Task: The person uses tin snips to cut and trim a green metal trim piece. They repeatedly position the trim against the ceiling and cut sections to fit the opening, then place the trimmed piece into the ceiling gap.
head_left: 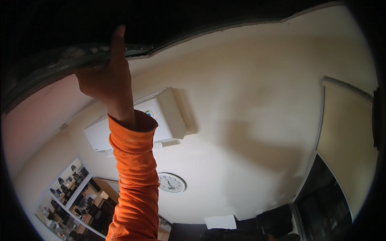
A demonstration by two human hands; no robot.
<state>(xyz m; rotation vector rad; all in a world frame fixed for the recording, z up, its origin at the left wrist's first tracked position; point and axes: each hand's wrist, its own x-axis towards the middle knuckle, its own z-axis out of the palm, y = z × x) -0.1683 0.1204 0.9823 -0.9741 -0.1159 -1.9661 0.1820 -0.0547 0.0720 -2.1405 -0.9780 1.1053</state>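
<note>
Reaching up past the camera in the head view, 1 hand (105, 78) in an orange knit sleeve (134, 180) presses against a dark, curved edge (80, 56) with flaking greenish paint. The index finger (118, 42) points straight up across that edge; the other fingers fold over it, out of sight, so whether they grip it cannot be told. Which hand it is cannot be told either. The sleeve's cuff is ribbed and slightly soiled. Just right of the sleeve a boxy white air conditioner (169, 114) hangs on the smooth cream wall (249, 120). Below the air conditioner sits a round white wall clock (171, 182). Left of the sleeve, far down, white shelves (70, 193) hold small dark objects. The sleeve covers part of the air conditioner.
</note>
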